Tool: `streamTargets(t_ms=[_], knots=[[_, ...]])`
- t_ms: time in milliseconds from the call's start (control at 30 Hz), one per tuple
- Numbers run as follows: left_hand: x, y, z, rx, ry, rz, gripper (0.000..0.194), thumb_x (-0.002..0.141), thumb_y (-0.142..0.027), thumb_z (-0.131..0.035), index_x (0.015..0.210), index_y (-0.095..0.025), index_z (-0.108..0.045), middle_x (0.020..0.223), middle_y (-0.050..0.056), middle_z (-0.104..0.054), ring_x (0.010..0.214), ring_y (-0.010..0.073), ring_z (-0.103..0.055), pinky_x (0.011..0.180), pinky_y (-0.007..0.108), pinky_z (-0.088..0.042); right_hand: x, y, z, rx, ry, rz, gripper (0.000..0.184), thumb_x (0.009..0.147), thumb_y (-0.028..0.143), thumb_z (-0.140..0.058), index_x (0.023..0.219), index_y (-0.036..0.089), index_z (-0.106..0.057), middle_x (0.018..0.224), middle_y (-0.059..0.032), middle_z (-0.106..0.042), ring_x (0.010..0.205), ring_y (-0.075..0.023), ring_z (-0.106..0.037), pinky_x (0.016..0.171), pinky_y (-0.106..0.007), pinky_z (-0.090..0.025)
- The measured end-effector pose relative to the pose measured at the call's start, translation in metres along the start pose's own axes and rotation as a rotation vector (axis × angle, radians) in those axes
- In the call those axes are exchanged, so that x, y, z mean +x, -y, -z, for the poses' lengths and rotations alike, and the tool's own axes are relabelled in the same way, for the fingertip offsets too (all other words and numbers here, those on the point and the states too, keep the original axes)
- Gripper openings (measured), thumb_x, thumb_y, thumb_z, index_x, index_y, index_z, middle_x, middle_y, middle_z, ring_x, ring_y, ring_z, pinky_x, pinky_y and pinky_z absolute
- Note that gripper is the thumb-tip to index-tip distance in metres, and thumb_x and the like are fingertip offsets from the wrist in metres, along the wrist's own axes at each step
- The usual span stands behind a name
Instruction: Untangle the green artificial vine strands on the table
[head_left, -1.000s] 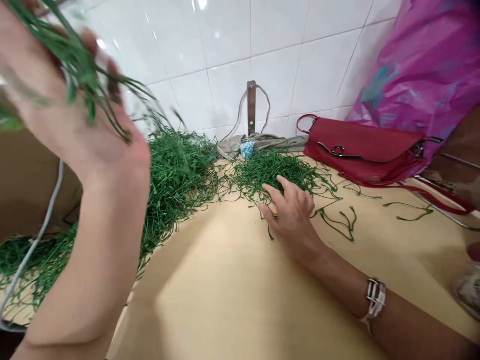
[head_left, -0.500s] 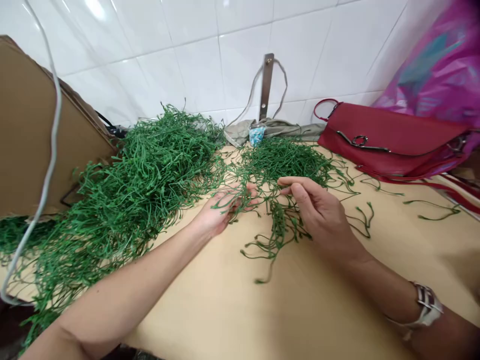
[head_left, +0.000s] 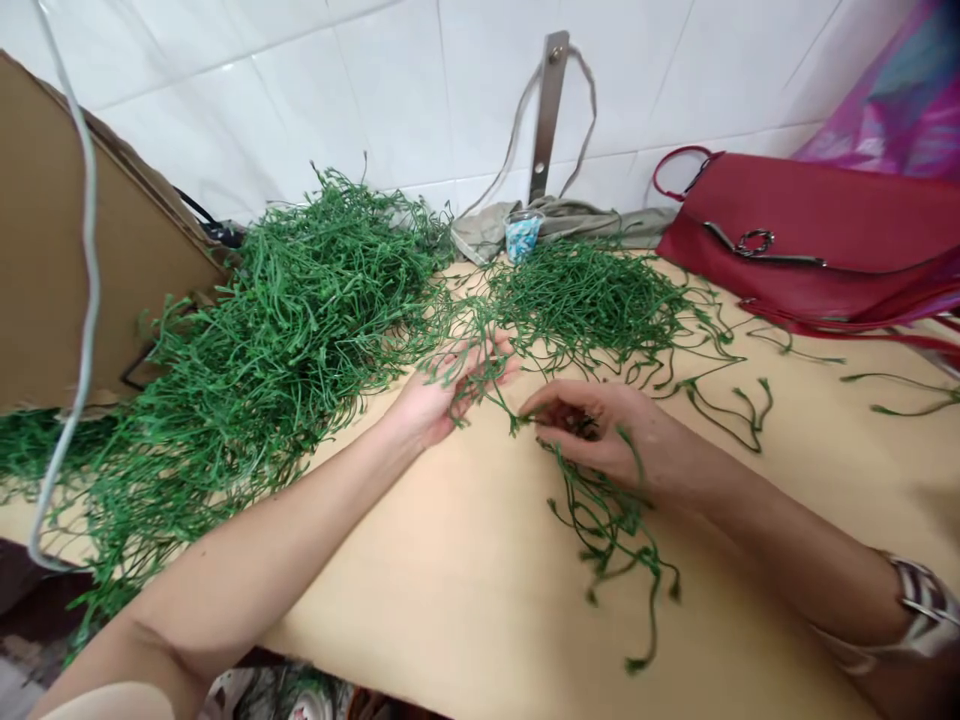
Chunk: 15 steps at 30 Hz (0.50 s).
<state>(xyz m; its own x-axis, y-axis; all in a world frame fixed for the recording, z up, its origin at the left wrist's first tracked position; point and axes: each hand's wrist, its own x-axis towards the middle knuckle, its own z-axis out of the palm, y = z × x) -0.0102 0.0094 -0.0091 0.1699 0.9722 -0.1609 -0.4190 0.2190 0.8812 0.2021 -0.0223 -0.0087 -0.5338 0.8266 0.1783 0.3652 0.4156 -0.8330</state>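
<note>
My left hand (head_left: pixel 442 395) lies palm up at the table's middle, its fingers loosely curled about a few thin green stems with small forked tips. In front of it, my right hand (head_left: pixel 600 425) pinches the end of one green stem between thumb and fingertips. A bunch of green stems (head_left: pixel 611 520) hangs below the right palm, its tips spread over the table. Behind my hands is a low heap of green stems (head_left: pixel 600 300). To the left rises a much larger heap of the same stems (head_left: pixel 315 310).
A cardboard box (head_left: pixel 97 260) and a white cable (head_left: pixel 88 250) stand at the left. Along the tiled wall are a small blue-and-white cup (head_left: pixel 523 238), a grey cloth (head_left: pixel 480 232) and a metal bracket (head_left: pixel 550 120). A red handbag (head_left: pixel 832 215) sits at the back right.
My right hand has moved nearer and closed its fingertips on a stem end. The bunch of stems has come toward me and right with it. The camera view has tilted down slightly.
</note>
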Motion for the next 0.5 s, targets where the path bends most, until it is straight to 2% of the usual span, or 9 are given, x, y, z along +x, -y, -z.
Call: streamTargets(t_ms=[67, 100, 167, 233, 367, 433, 500], knots=[[-0.002, 0.001, 0.0, -0.01, 0.007, 0.017, 0.017, 0.082, -0.026, -0.08, 0.097, -0.017, -0.078, 0.113, 0.006, -0.08, 0.095, 0.018, -0.077, 0.091, 0.028, -0.061, 0.0, 0.004, 0.0, -0.038, 0.066, 0.049, 0.013, 0.093, 0.027, -0.06, 0.099, 0.021, -0.07, 0.071, 0.0021, -0.061, 0.062, -0.0125, -0.056, 0.06, -0.026, -0.047], [-0.003, 0.002, 0.0, -0.011, 0.027, 0.029, 0.019, 0.081, -0.027, -0.081, 0.097, -0.017, -0.079, 0.114, 0.006, -0.079, 0.096, 0.0186, -0.077, 0.092, 0.029, -0.061, 0.0, 0.006, 0.0, -0.058, 0.049, 0.091, 0.014, 0.094, 0.026, -0.059, 0.099, 0.021, -0.071, 0.075, 0.0006, -0.064, 0.066, -0.013, -0.059, 0.063, -0.027, -0.049], [-0.004, 0.003, -0.001, 0.006, 0.07, 0.033, 0.025, 0.076, -0.03, -0.086, 0.096, -0.017, -0.079, 0.113, 0.006, -0.079, 0.097, 0.02, -0.077, 0.092, 0.031, -0.061, 0.001, 0.009, 0.0, -0.097, -0.038, 0.167, 0.017, 0.096, 0.024, -0.055, 0.098, 0.022, -0.071, 0.089, -0.0034, -0.071, 0.078, -0.0153, -0.065, 0.07, -0.028, -0.051], [-0.005, 0.004, -0.002, 0.04, 0.108, 0.011, 0.031, 0.071, -0.032, -0.089, 0.094, -0.016, -0.078, 0.106, 0.007, -0.08, 0.097, 0.0223, -0.077, 0.093, 0.034, -0.06, 0.003, 0.011, 0.002, -0.142, -0.186, 0.192, 0.019, 0.098, 0.023, -0.052, 0.097, 0.023, -0.071, 0.094, -0.0046, -0.072, 0.084, -0.0168, -0.067, 0.072, -0.029, -0.052], [-0.003, 0.007, -0.004, 0.073, 0.181, -0.016, 0.036, 0.065, -0.036, -0.092, 0.09, -0.016, -0.075, 0.092, 0.006, -0.078, 0.087, 0.0228, -0.076, 0.088, 0.039, -0.06, 0.004, 0.013, 0.004, -0.274, -0.49, 0.172, 0.008, 0.096, 0.024, -0.057, 0.093, 0.025, -0.064, 0.082, -0.0019, -0.065, 0.074, -0.0165, -0.062, 0.069, -0.03, -0.051], [-0.002, 0.008, -0.005, 0.089, 0.198, -0.053, 0.036, 0.062, -0.036, -0.094, 0.084, -0.015, -0.075, 0.094, 0.005, -0.077, 0.081, 0.0192, -0.074, 0.083, 0.036, -0.06, 0.003, 0.014, 0.003, -0.303, -0.531, 0.198, 0.005, 0.093, 0.028, -0.062, 0.096, 0.024, -0.062, 0.084, -0.0024, -0.062, 0.076, -0.0174, -0.06, 0.071, -0.032, -0.051], [-0.003, 0.01, -0.006, 0.124, 0.205, -0.103, 0.032, 0.061, -0.033, -0.094, 0.079, -0.015, -0.074, 0.092, 0.005, -0.076, 0.077, 0.0157, -0.071, 0.079, 0.031, -0.059, 0.002, 0.015, 0.0, -0.286, -0.513, 0.202, 0.017, 0.089, 0.032, -0.068, 0.104, 0.024, -0.062, 0.089, -0.0033, -0.063, 0.079, -0.0181, -0.06, 0.071, -0.033, -0.051]])
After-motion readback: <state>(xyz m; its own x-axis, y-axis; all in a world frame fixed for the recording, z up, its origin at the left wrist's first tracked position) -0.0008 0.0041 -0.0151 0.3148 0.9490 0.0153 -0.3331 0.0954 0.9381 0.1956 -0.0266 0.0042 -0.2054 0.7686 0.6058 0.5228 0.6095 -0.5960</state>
